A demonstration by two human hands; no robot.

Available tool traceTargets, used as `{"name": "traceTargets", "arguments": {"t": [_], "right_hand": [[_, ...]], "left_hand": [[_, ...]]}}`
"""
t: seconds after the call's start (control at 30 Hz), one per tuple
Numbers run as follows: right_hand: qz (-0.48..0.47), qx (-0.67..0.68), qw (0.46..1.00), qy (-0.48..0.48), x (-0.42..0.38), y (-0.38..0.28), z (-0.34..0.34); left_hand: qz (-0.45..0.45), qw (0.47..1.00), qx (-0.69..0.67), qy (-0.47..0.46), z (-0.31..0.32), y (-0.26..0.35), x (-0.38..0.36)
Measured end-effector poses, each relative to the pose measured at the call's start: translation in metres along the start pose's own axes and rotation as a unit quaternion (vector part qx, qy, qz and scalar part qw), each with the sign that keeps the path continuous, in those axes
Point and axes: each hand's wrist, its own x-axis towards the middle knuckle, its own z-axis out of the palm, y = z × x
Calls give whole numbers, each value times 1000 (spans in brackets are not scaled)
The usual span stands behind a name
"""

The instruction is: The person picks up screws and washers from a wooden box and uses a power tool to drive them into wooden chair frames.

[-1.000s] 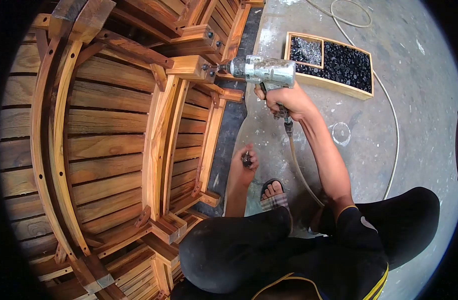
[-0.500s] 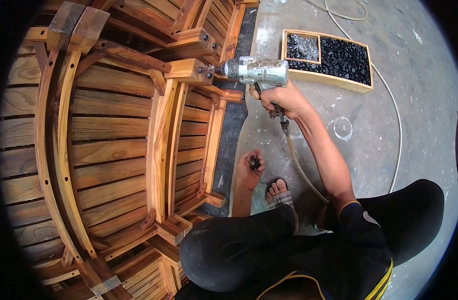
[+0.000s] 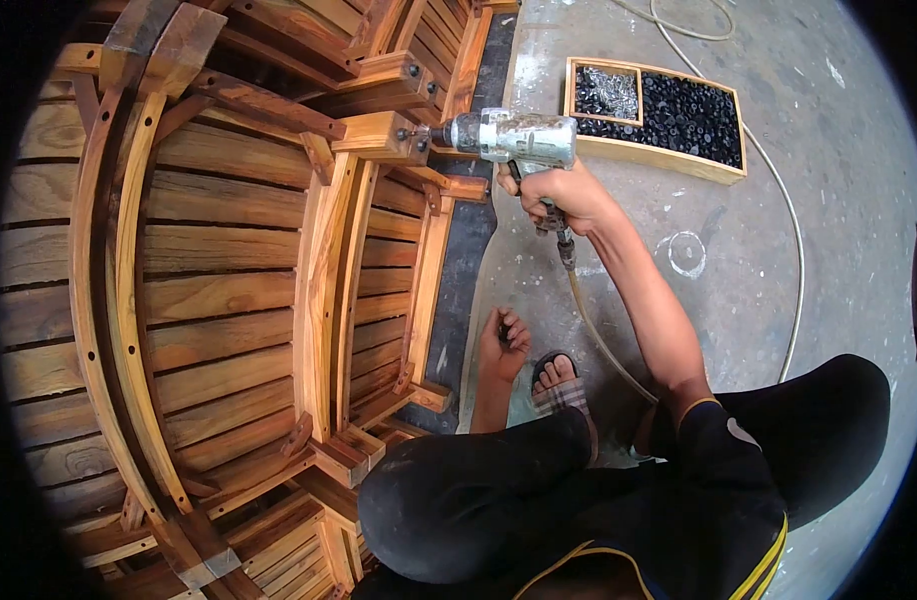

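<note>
1. The step in hand looks to me like driving a fastener [image 3: 403,133] into the wooden block [image 3: 369,134]; the next move seems to call for a steady, square push.
2. The right hand [image 3: 576,197] is clamped round the handle of the power driver [image 3: 534,137], whose nose meets the block's end, above the floor's [image 3: 719,310] left edge. I can't tell if it's seated.
3. The left hand [image 3: 504,345], well apart and lower, is half curled around small dark pieces [image 3: 505,333], too hidden to count.
4. Toward the floor's upper edge sits a wooden box [image 3: 669,160] of dark caps and metal hardware.
</note>
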Motion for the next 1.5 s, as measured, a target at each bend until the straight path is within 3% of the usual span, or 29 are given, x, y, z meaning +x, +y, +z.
{"name": "traceTargets", "arguments": {"t": [0.17, 0.23, 0.6, 0.67, 0.73, 0.83, 0.93, 1.13, 1.3, 1.5], "right_hand": [[-3, -13, 1000, 2, 0, -1, 1], [-4, 1, 1000, 7, 0, 0, 3], [15, 5, 999, 40, -30, 17, 7], [23, 55, 998, 24, -46, 33, 7], [28, 70, 997, 26, -59, 47, 11], [51, 49, 998, -6, -77, 54, 26], [49, 15, 998, -37, -87, 61, 39], [18, -29, 996, -82, -92, 64, 54], [38, -44, 994, -96, -91, 64, 51], [71, -51, 990, -110, -88, 66, 39]], "left_hand": [[30, 998, 39, 40, 21, 1, -2], [54, 990, 111, 68, 28, 1, -3], [104, 981, 152, 67, 37, 13, -7], [115, 980, 145, 69, 49, 22, -7], [175, 960, 217, 33, 76, 32, -13], [239, 949, 205, 26, 135, 46, -25], [356, 892, 278, 25, 178, 55, -39], [466, 823, 302, 118, 198, 41, -62], [457, 810, 345, 125, 186, 50, -72], [364, 815, 429, 140, 197, 58, -72]]}}
